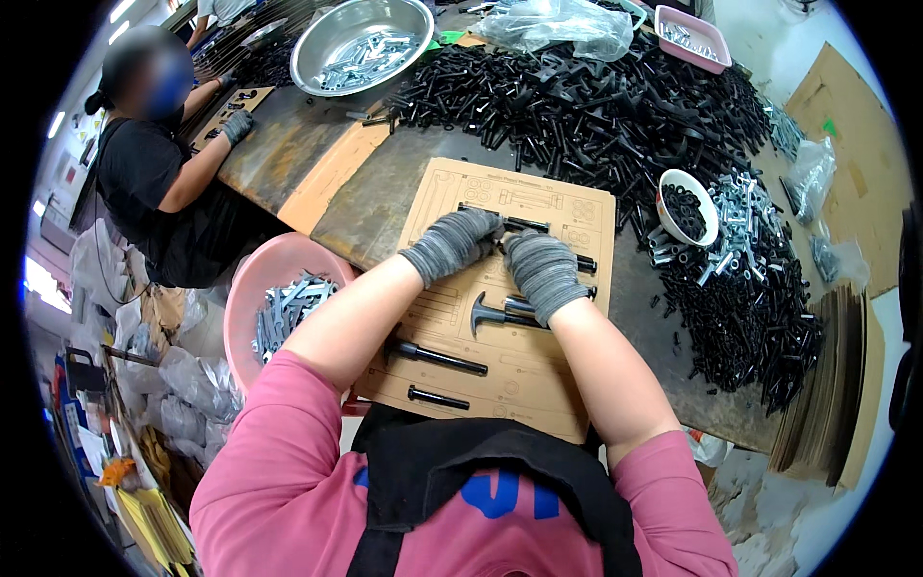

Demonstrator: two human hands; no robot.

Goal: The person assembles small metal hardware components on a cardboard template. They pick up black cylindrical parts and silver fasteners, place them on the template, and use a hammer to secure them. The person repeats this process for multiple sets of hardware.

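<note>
A brown cardboard sheet (447, 332) printed with part outlines lies before me on the table. Both my hands wear grey knit gloves and meet over its upper part. My left hand (454, 245) is closed, fingertips beside a black bolt (478, 210); whatever it pinches is hidden. Close against it, my right hand (543, 272) is closed too, its fingers curled down and their contents out of sight. A second black bolt (527, 225) lies just beyond the fingertips. Nearer me on the sheet are a black hook-ended part (495, 313), a long black bolt (437, 358) and a shorter one (438, 397).
Black bolts (577, 106) form a large heap at the back. To the right are a white bowl of black nuts (710, 231) and silver fittings (745, 226). A steel basin (300, 67) and a pink tub (238, 317) hold silver parts. A gloved co-worker (154, 163) works at left.
</note>
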